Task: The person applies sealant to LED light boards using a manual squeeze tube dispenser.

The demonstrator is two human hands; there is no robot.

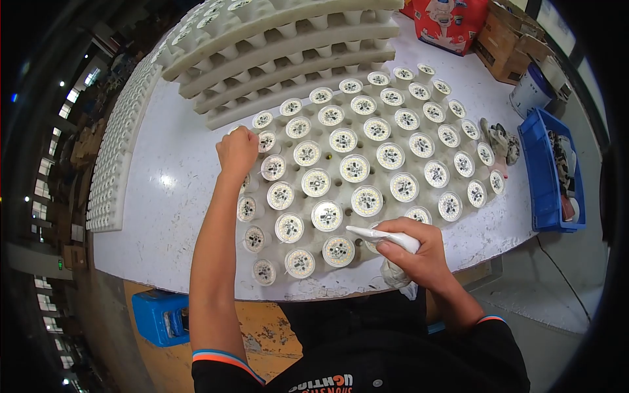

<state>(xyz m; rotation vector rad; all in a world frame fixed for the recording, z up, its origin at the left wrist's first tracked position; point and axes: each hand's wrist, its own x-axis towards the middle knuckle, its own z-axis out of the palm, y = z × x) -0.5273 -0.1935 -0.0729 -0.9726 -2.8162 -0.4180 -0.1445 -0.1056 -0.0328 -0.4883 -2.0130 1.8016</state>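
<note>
LED bulb bodies [316, 182] stand upright in rows in a pale foam tray [308, 219], their round boards with small dark parts facing up. My right hand [416, 252] is wrapped round a white squeeze bag [396, 241] with a narrow pointed tip. The tip reaches left, over the near rows of bulbs. My left hand [237, 152] is closed in a fist at the tray's far left side, beside a bulb [266, 141]. Its fingers face away from me, so what they hold, if anything, is hidden.
Stacked foam trays [282, 62] rise behind the bulbs. Another long tray [124, 150] lies along the table's left edge. At the right are a blue bin [544, 173], a bucket [529, 92], a cardboard box [508, 42] and a red bag [449, 25]. A blue stool [157, 318] stands below.
</note>
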